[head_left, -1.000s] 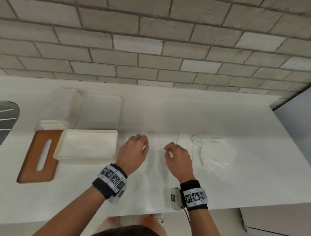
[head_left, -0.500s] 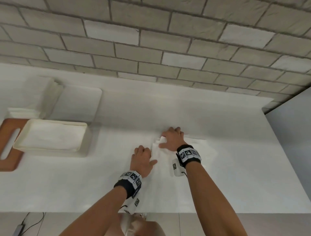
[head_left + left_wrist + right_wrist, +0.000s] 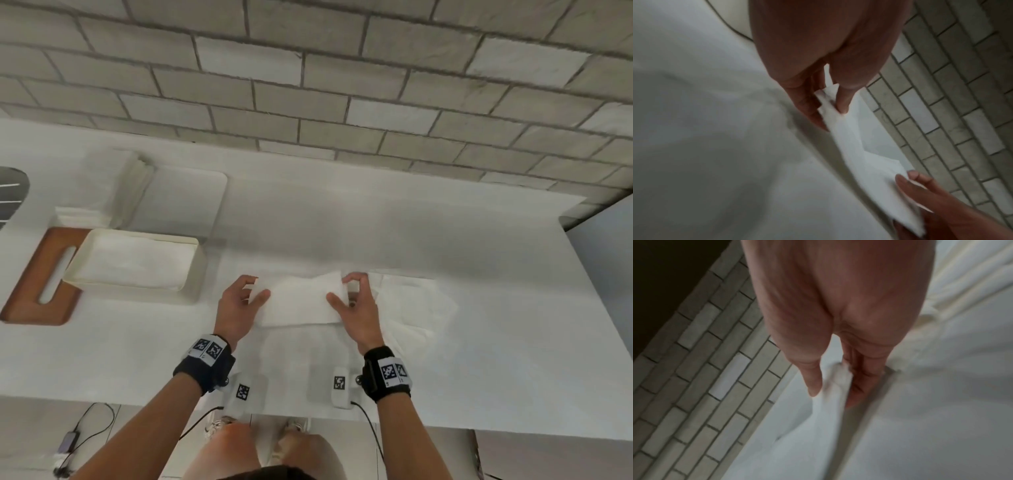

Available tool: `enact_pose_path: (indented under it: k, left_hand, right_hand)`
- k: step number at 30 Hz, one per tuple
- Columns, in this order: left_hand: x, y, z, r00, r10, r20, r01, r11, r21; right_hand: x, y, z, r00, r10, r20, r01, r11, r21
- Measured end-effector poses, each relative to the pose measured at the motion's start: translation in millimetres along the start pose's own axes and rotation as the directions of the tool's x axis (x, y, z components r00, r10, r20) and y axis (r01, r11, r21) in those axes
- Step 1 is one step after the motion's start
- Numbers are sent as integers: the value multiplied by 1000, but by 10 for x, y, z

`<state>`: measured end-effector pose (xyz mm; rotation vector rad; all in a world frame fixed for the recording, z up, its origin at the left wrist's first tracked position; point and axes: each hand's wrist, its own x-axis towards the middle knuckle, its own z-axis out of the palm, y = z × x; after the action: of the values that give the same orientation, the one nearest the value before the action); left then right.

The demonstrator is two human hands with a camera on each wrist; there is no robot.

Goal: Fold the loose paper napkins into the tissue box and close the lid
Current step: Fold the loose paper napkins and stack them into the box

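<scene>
Both hands, the left hand and right hand, pinched the napkin taut above the counter, well right of the tissue box; uneven pulling could perhaps tear it.

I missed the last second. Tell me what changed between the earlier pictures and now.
Both hands went from hovering empty to the loose pile, and now the left hand and right hand each pinch an end of one napkin, stretched between them above the counter. The open tissue box, its wooden lid and the remaining napkins stayed put.
</scene>
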<state>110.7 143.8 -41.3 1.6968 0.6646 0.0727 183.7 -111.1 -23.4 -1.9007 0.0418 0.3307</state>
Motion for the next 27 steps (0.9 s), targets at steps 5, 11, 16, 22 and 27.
enact_pose_path:
  k: [5, 11, 16, 22, 27]
  left_hand:
    - [-63, -145, -45, 997, -76, 14, 74, 994, 84]
    - [-191, 2, -57, 994, -78, -72, 84, 992, 90]
    - [-148, 41, -130, 979, -144, -143, 157, 984, 87]
    - [-202, 73, -150, 965, -223, -139, 243, 959, 147]
    - [-315, 382, -160, 985, 159, -69, -118, 907, 404]
  right_hand:
    - [-106, 152, 201, 994, 92, -54, -97, 991, -96]
    - [-156, 134, 241, 982, 95, -161, -121, 979, -165]
    - [-180, 131, 239, 982, 73, -176, -109, 972, -206]
    - [-185, 131, 250, 992, -34, -124, -23, 901, -433]
    - [-217, -299, 255, 932, -341, 127, 362, 840, -404]
